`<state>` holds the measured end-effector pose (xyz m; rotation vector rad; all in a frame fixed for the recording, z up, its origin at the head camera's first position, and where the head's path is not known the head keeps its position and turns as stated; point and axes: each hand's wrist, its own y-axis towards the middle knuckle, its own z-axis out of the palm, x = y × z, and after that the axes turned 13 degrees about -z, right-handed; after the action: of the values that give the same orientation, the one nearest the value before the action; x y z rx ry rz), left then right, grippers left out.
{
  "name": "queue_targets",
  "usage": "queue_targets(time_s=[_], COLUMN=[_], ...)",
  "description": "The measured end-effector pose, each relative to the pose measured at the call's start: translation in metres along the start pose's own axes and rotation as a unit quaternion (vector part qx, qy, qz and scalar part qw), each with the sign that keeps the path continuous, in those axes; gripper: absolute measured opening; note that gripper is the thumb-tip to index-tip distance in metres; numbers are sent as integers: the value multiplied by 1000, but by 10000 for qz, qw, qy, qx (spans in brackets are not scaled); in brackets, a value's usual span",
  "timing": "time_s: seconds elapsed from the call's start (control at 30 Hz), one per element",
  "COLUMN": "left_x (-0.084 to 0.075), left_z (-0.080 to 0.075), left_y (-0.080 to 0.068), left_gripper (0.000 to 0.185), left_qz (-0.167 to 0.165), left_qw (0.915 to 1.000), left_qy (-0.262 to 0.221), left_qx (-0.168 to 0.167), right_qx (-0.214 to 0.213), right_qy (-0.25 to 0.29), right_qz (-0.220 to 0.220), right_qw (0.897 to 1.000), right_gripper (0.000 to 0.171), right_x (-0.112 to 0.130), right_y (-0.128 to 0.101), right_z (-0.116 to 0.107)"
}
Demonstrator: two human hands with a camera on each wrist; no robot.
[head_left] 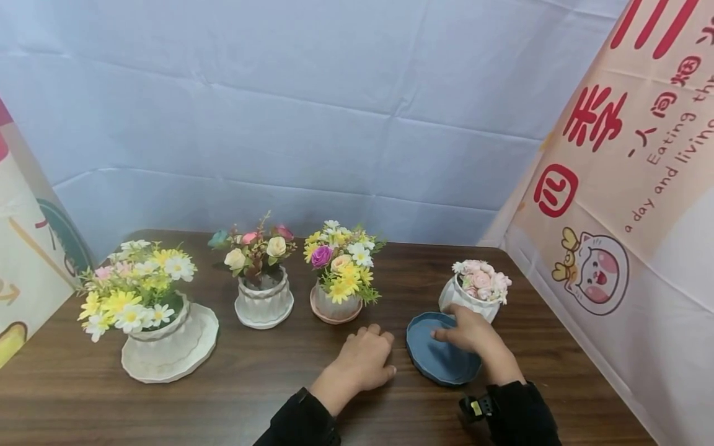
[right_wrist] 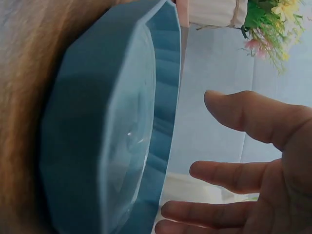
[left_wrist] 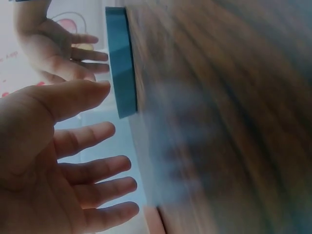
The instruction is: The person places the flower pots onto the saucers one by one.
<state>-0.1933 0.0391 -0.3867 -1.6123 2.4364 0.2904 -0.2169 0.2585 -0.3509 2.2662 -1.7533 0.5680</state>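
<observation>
A round blue saucer (head_left: pixel 443 356) with a faceted raised rim lies on the table. My right hand (head_left: pixel 474 337) hovers over its right side, thumb and fingers spread apart, holding nothing. Just behind that hand, a white ribbed pot of pale pink flowers (head_left: pixel 481 282) is partly hidden; whether the fingertips touch it I cannot tell. Left of the saucer, my left hand (head_left: pixel 365 359) is low over the table with loosely bent fingers and nothing in them. In the left wrist view, the fingers (left_wrist: pixel 102 168) are spread, and the saucer (left_wrist: pixel 122 63) stands apart from them.
A pot of yellow, white and purple flowers (head_left: pixel 343 263) sits on a pink saucer (head_left: pixel 336 318). Farther left are a pot of small roses (head_left: pixel 266 303) and a pot of daisies (head_left: pixel 134 303) on a wide white saucer (head_left: pixel 195 356). Cloth hangs behind and along the right edge.
</observation>
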Motion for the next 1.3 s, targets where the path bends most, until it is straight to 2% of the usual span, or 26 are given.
queue_targets(time_s=[0.1,0.23,0.37,0.6,0.77,1.03,1.13,1.23,1.3], left_x=[-2,-6,-12,-20,-26,-30,-31,-31,-32], left_z=[2,3,5,11,15,19,20,20,21], left_y=[1,2,3,7,12,14,15,16,18], left_gripper=[37,33,30,31,36,37,38,39,39], left_qz=[-24,-172,-398,-756,-920,-1262,-1335,-1392,-1436], left_qw=[9999,9973,9900,9775,9652,9363,9295,9297,9315], left_qy=[-155,-716,-1354,-1967,-2443,-3264,-3425,-3399,-3330], left_qx=[-1,18,1,49,117,310,285,259,284], right_qx=[-37,-149,-261,-384,-426,-541,-584,-606,-586], right_qy=[100,171,190,398,487,357,314,255,288], right_qz=[83,126,249,468,574,626,766,901,1003], right_qw=[9999,9997,9992,9974,9963,9959,9949,9938,9928], right_gripper=[67,66,63,59,53,38,35,44,59], right_x=[-2,-6,-13,-23,-31,-44,-49,-54,-59], right_y=[-3,-7,-10,-15,-17,-20,-21,-22,-21], right_z=[-2,-5,-7,-9,-12,-17,-21,-24,-25])
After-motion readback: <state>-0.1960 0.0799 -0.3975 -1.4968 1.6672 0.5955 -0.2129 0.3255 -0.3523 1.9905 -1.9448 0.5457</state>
